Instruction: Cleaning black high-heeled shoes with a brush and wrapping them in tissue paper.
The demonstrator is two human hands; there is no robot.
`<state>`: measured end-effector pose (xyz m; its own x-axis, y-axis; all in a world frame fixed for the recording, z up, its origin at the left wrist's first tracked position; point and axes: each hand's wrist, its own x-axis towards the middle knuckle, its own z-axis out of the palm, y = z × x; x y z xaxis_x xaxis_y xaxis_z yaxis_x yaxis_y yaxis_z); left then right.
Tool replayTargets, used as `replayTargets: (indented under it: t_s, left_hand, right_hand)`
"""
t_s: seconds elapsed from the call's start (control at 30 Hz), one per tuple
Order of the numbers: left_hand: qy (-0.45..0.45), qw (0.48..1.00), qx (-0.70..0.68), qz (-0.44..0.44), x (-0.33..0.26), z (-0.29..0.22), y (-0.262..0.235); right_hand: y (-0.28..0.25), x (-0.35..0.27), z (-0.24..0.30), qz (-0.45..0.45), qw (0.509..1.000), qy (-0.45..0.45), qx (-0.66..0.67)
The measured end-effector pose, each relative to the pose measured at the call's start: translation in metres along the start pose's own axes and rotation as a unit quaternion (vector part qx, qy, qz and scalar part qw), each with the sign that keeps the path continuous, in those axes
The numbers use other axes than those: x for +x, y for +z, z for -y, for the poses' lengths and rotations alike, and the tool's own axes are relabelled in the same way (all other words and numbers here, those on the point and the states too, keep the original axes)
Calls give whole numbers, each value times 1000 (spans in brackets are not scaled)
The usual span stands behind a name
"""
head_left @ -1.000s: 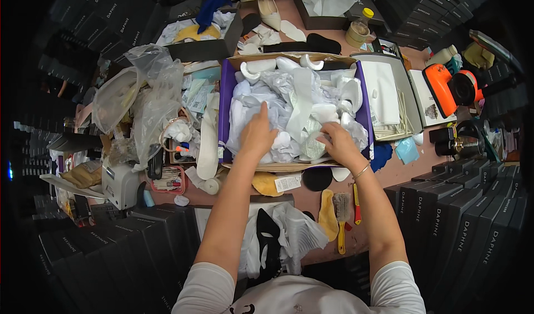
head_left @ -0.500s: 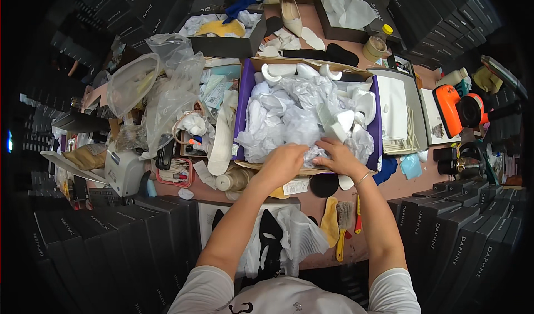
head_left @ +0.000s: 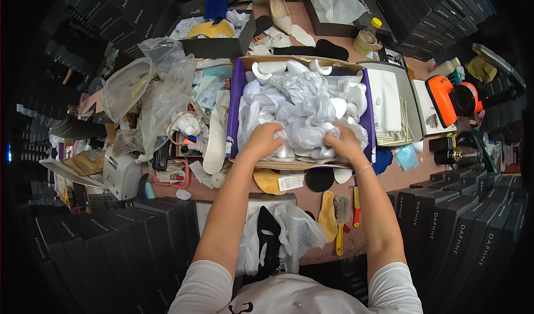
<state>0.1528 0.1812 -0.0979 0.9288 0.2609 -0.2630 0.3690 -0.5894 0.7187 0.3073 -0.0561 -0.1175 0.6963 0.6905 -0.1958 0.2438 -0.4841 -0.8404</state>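
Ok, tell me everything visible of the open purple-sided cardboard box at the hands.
The open purple-sided cardboard box stands on the pinkish table, rectangular, with purple left and right walls and brown near and far edges. Crumpled, translucent whitish wrapping and curved white inserts fill it, hiding its bottom. The left hand and right hand reach into the wrapping toward its near side.

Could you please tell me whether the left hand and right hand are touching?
Apart: the head view shows crumpled white wrapping in the gap between left hand and right hand.
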Motion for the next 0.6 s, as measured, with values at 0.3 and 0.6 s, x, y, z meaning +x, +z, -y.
replayTargets:
  t_s: [0.3,0.6]
  left_hand:
    - [41,956,-100,-271,10,-33,-65]
    - [-48,964,255,54,-6,-49,-35]
  right_hand:
    - [-7,-1,-3,-148,986,56,49]
    - [-15,-3,-11,-167,813,100,549]
